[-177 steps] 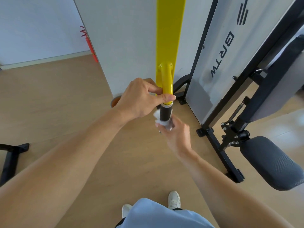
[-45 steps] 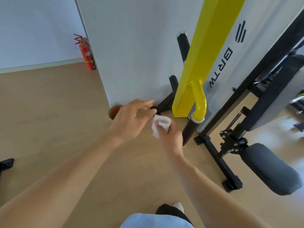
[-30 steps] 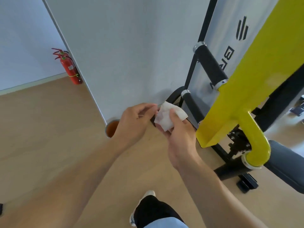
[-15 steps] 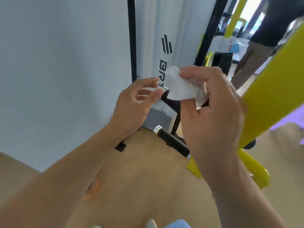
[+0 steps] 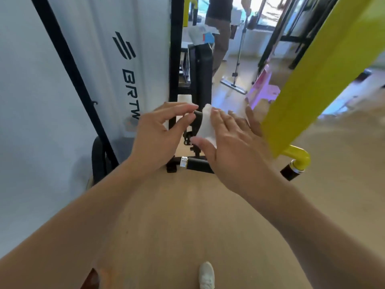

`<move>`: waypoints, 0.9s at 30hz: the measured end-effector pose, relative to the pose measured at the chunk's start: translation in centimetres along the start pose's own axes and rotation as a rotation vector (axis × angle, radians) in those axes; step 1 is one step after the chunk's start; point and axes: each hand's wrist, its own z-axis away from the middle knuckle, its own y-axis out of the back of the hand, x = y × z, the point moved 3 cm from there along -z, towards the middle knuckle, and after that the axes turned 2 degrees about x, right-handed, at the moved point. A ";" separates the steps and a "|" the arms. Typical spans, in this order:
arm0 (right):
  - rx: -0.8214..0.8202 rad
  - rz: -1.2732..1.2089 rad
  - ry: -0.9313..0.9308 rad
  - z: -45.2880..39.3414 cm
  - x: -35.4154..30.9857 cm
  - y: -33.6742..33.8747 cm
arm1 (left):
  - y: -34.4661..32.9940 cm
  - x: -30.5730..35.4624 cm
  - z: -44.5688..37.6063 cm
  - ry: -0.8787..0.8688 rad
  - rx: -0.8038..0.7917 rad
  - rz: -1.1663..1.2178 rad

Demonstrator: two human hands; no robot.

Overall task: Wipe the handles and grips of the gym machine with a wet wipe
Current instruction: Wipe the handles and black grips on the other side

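Observation:
An upper black grip (image 5: 198,117) sticks out from the yellow machine arm (image 5: 325,69) toward the left. My right hand (image 5: 235,140) lays the white wet wipe (image 5: 205,125) over this grip, with its fingers spread on top and its thumb beneath. My left hand (image 5: 160,132) pinches the grip's free end between thumb and forefinger. Below it runs a lower black grip (image 5: 198,165) with a silver end cap. At the right, a yellow curved handle (image 5: 298,158) ends in another black grip.
A white panel marked BRTW (image 5: 127,80) in a black frame stands on the left. Behind the hands rises a black padded upright (image 5: 203,76). Farther back are a person with a mop (image 5: 220,28) and a pink stool (image 5: 264,92). My shoe (image 5: 206,275) is on the wooden floor.
Both hands have gone from the lower handle up to the upper grip. The wipe, bunched in my right hand before, now lies spread over the grip.

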 end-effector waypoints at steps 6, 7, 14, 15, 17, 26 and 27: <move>0.220 -0.126 -0.019 -1.8 -1.3 -0.9 | 0.3 -0.3 -0.3 0.029 0.004 0.079; 0.199 -0.104 -0.023 -1.7 -1.0 -0.6 | 0.3 -0.3 -0.4 0.028 0.010 0.082; 0.202 0.345 -0.075 -0.5 1.2 0.6 | -0.1 -0.7 -0.4 0.068 -0.013 0.066; 0.239 0.291 -0.044 -1.1 0.5 0.3 | -0.1 -0.7 -0.3 0.065 -0.008 0.061; 0.265 0.093 0.012 -2.1 -1.3 -0.8 | 0.0 -0.6 -0.2 0.048 0.008 0.071; 0.223 0.356 -0.025 0.4 1.8 1.0 | 0.0 -0.6 0.2 0.079 0.031 0.054; 0.198 0.358 -0.020 0.1 1.6 1.0 | -0.1 -0.5 0.2 0.079 0.030 0.048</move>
